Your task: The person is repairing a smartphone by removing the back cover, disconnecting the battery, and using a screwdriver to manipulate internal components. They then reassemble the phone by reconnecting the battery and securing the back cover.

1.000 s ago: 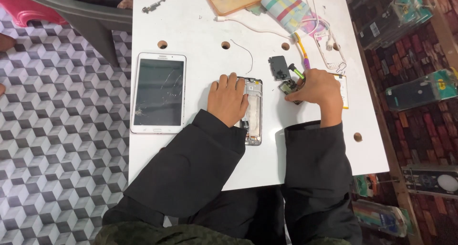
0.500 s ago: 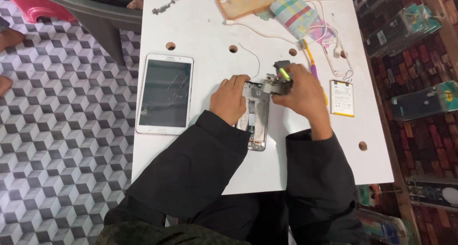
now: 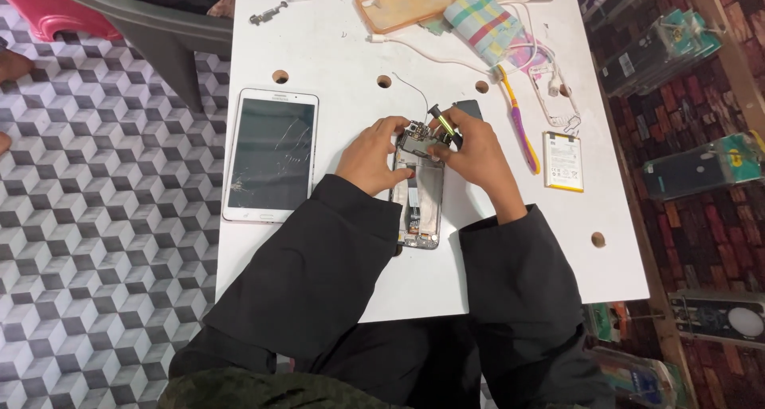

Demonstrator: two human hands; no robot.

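A phone repair shop: opened phone (image 3: 418,194), cracked tablet (image 3: 271,154), loose battery (image 3: 563,161), packaged accessories (image 3: 669,42).

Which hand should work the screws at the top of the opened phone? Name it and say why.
Right, probably. The right hand holds the small tool at the top of the opened phone; the left hand steadies its edge.

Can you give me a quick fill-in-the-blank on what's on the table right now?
1. Both hands, left hand and right hand, work on the opened ____ lying between them on the white table.
2. The white tablet left of the hands has a ____ screen.
3. The toothbrush has a purple and ____ handle.
4. The flat battery lies to the ____ of the toothbrush.

Missing words: phone; cracked; yellow; right
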